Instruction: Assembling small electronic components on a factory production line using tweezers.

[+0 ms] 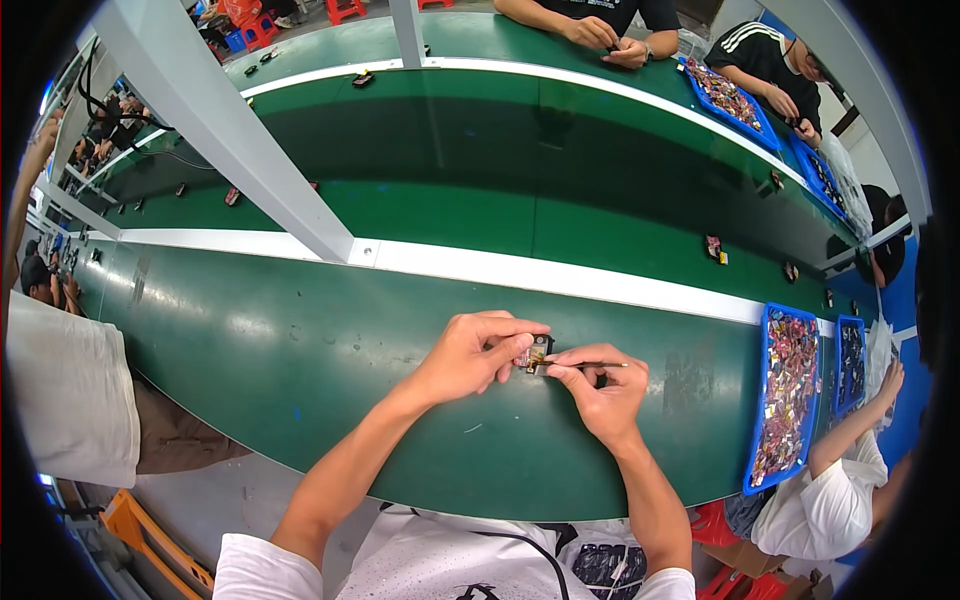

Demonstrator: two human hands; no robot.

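Over the green table my left hand (460, 360) is closed on a small black-edged casing (549, 343), pinched between thumb and fingers. Reddish and gold-coloured parts show inside the casing; their details are too small to make out. My right hand (606, 395) grips slim metal tweezers (606, 365), which lie across its fingers. Their tip end reaches the lower right of the casing, beside my left fingertips. Whether the tips pinch a part cannot be seen.
A blue tray (757, 420) heaped with small reddish parts lies to my right, with another blue tray (851, 365) beyond it. Past the white rail (480, 268), small devices sit on a green conveyor belt (590, 225). A metal post (235, 130) rises front left. Co-workers sit around.
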